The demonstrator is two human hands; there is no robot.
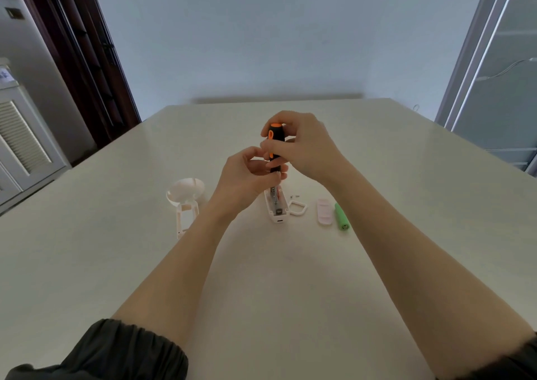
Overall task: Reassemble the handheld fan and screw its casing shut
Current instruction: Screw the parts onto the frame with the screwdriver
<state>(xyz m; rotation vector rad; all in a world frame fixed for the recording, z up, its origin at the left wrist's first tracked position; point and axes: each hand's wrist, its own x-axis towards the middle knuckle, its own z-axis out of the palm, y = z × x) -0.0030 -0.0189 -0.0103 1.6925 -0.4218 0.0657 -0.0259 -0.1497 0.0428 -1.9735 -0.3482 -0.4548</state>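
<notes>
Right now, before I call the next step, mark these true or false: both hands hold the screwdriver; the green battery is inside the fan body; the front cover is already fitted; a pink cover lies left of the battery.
1. Both hands hold the screwdriver: true, right hand up on the handle, left hand at its lower end.
2. The green battery is inside the open fan body: false, it lies on the table.
3. The front cover is fitted: false, it lies apart, to the left.
4. A pink cover lies left of the battery: true.

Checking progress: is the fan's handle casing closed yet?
Open. The casing shows bare internals, the screwdriver stands in it, and its other half lies apart, left.
</notes>
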